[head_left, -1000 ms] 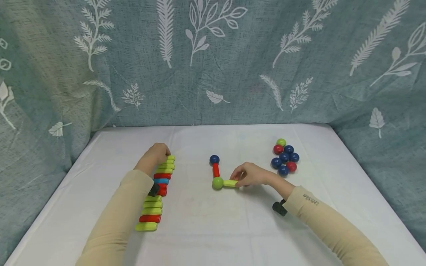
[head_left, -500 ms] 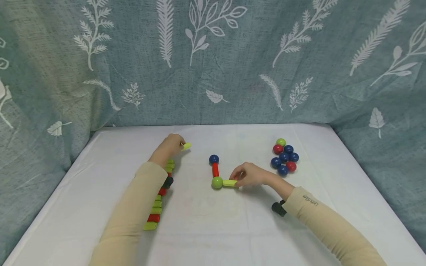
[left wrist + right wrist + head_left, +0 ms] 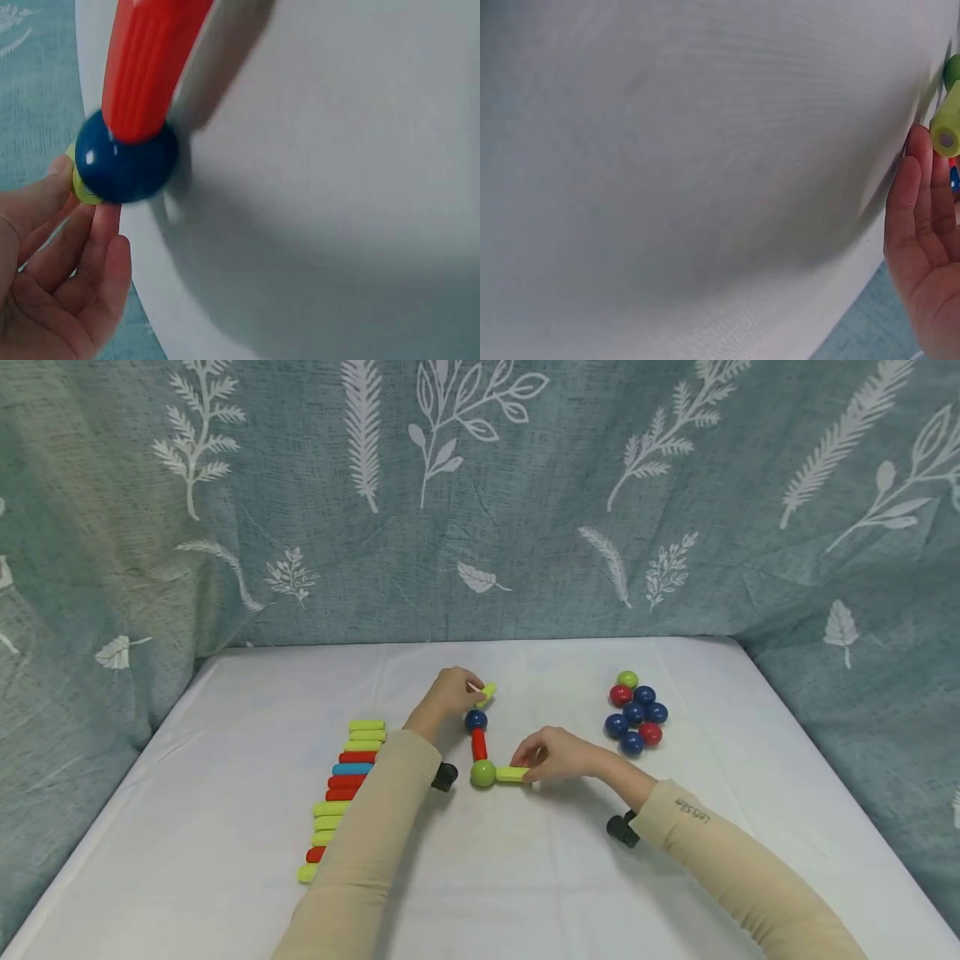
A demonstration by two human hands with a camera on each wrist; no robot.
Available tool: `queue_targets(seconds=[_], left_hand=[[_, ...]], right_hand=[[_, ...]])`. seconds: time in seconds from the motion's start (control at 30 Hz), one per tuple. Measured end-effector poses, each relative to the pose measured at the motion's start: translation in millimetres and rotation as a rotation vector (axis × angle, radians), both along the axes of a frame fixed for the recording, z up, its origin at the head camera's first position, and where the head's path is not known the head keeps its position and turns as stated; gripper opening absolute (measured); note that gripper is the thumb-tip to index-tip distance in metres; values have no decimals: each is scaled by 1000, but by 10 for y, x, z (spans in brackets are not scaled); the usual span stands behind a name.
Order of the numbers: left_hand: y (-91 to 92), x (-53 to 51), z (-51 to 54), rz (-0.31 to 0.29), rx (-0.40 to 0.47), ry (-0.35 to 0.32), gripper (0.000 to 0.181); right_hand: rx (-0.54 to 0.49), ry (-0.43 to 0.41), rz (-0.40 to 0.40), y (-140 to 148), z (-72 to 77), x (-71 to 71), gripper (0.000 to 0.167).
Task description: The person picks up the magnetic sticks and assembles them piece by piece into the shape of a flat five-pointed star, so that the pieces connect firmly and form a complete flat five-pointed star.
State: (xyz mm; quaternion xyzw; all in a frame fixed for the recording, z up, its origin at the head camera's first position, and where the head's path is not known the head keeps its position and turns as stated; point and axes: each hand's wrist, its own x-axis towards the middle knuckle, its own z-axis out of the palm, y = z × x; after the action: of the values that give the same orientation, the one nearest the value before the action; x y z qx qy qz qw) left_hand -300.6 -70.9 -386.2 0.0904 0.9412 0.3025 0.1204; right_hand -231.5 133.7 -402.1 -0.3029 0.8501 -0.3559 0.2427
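My left hand pinches a yellow-green stick just behind a blue ball. In the left wrist view the blue ball covers most of that stick. From the blue ball a red stick runs toward me to a green ball. A second yellow-green stick extends right from the green ball, and my right hand holds its free end between thumb and fingers. The right wrist view shows this stick's round end beside the fingers.
Left of the left sleeve lies a column of yellow-green, red and blue sticks, partly covered by the sleeve. A cluster of blue, red and green balls sits at the right back. A patterned curtain hangs behind the white table.
My left hand has taken a yellow-green stick from the far end of the column and carried it right to the blue ball. The right hand has stayed on its stick.
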Motion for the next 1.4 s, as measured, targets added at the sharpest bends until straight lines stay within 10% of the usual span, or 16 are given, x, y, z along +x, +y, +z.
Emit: queue_targets(seconds=[0.83, 1.4], left_hand=[[-8, 133, 38, -94, -11, -163, 51], [-148, 354, 38, -60, -5, -119, 56]], right_hand=[[18, 1, -10, -17, -10, -21, 21], [116, 57, -114, 75, 55, -30, 19]])
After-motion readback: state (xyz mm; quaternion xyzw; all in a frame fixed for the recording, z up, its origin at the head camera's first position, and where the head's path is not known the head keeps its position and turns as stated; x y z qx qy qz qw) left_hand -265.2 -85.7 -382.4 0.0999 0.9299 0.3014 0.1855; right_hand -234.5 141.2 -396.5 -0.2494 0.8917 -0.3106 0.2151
